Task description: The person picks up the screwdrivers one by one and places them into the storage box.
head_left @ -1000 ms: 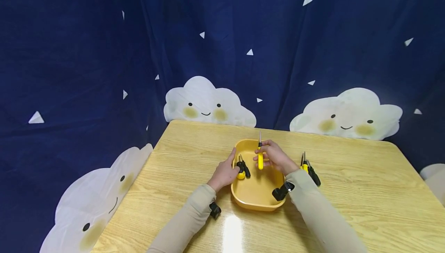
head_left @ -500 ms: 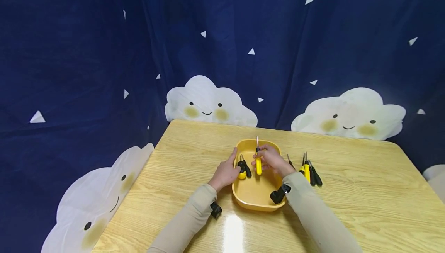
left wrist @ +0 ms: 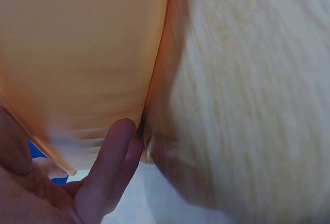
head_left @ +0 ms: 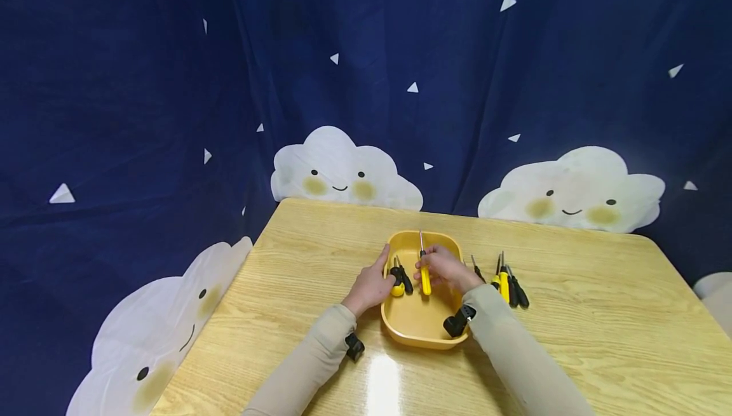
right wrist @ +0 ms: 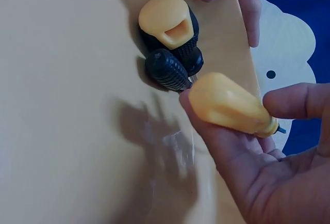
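Note:
A yellow plastic bin point(head_left: 423, 341) sits on the table. My left hand point(head_left: 368, 288) grips its left wall, with fingers point(left wrist: 111, 159) along the outside and the thumb over the rim. Above the bin's inside, my right hand point(head_left: 447, 267) holds a yellow-handled screwdriver point(head_left: 426, 281) between thumb and fingers, shaft pointing to the far side. Against the left wall inside lie a stubby yellow-and-black screwdriver point(right wrist: 164, 20) and black-handled screwdrivers point(right wrist: 166, 69).
Just right of the bin, several screwdrivers point(head_left: 505, 284) with yellow or black handles lie side by side on the wooden table point(head_left: 600, 314). A dark blue curtain point(head_left: 366, 73) with white clouds hangs behind the table's far edge.
My right hand has moved slightly left and nearer with the yellow screwdriver, lower over the bin. The left hand has stayed on the wall. More of the screwdrivers at right show.

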Motion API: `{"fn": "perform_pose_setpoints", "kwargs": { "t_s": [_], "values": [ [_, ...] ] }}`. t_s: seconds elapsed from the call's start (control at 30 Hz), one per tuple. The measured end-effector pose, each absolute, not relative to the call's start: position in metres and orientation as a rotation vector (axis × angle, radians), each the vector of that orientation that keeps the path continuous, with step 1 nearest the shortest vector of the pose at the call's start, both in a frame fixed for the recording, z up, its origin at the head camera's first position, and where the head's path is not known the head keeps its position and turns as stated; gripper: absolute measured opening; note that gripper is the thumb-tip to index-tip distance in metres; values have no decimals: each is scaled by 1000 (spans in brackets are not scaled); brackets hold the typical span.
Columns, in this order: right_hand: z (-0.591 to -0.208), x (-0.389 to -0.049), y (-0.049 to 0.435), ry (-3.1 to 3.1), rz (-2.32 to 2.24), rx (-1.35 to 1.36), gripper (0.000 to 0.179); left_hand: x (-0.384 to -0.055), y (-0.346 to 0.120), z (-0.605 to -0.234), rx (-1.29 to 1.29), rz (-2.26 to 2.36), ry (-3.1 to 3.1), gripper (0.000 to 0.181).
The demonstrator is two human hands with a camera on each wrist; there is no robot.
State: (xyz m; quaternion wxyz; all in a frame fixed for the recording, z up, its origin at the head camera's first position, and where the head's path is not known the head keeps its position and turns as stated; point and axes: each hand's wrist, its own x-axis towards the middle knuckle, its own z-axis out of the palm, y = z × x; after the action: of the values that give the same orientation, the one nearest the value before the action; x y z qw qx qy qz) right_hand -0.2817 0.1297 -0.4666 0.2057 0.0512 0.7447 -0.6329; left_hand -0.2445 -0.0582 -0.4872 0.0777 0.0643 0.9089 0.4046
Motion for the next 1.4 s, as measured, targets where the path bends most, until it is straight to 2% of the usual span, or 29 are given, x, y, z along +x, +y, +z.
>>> {"fn": "perform_pose_setpoints", "kwargs": {
  "t_s": [0.2, 0.5, 0.8, 1.4],
  "values": [
    [-468, -279, 127, 2135, -1695, 111, 21, -244, -58, -487, 197, 1227, 2708, 72],
    [-471, -277, 129, 2161, -1558, 64, 4, -243, -59, -488, 210, 1234, 2699, 73],
    [-474, -275, 127, 2339, -1372, 61, 7, -244, -60, -489, 228, 1232, 2695, 72],
    [-470, -272, 124, 2424, -1274, 48, 29, -246, -58, -489, 199, 1220, 2707, 72]
  ]
}}
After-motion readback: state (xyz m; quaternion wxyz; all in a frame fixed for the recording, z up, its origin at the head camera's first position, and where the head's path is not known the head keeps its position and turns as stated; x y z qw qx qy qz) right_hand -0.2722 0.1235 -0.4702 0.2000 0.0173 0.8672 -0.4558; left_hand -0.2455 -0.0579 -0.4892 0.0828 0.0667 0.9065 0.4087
